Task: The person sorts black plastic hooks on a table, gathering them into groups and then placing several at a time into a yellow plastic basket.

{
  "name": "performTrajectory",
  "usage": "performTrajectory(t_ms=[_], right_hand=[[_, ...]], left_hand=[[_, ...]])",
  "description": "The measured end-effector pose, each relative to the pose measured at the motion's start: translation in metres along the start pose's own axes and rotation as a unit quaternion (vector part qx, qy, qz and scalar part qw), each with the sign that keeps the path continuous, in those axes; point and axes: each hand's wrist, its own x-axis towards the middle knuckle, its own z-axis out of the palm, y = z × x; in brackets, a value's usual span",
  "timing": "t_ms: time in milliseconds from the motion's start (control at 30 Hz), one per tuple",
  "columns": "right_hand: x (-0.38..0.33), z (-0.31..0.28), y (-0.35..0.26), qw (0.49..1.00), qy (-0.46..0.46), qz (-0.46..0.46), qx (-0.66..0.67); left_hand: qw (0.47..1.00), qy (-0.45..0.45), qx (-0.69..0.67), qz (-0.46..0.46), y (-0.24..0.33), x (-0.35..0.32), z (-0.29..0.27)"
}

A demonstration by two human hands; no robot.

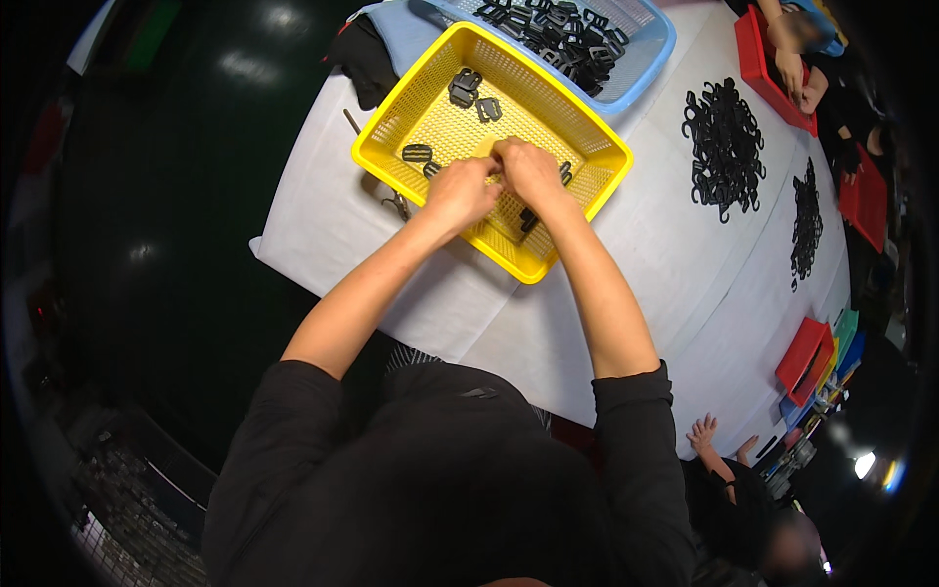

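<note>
Black shirt point(460, 470); left hand point(464, 193), right hand point(531, 174) amid buckles point(418, 154).

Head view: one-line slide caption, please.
Left hand and right hand close together in a yellow basket with scattered black buckles, beside a fuller blue basket.

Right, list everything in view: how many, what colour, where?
Table: one, white, centre.
Yellow basket: one, yellow, on table.
Buckles: several, black, in yellow basket.
Blue basket: one, blue, beyond yellow basket.
Buckle pile: one, black-grey, in blue basket.
Metal item: one, grey, kind unclear, beside yellow basket.
Cloths: count unclear, blue and black, beside blue basket.
Hook piles: two, black, right of baskets.
Red trays: at least three, red, far right.
Other trays: several, green, yellow, blue, lower right.
Co-workers: several, mostly dark-clothed, right.
Sleeves: two, black, lower centre.
Hands: two, bare, in yellow basket.
</note>
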Motion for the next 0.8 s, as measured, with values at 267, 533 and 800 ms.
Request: performTrajectory(t_ms=[267,533,800], right_hand=[[0.031,0.048,-0.066,0.994,-0.031,0.103,0.022],[0.042,0.062,-0.067,0.985,-0.016,0.090,0.145],[0.047,0.050,-0.088,0.982,-0.058,0.166,-0.065]], left_hand=[[0.941,0.308,-0.106,-0.091,-0.096,-0.101,-0.093],[0.903,0.383,0.105,-0.165,-0.238,-0.172,0.019],[0.897,0.378,0.152,-0.171,-0.220,-0.169,0.028]])
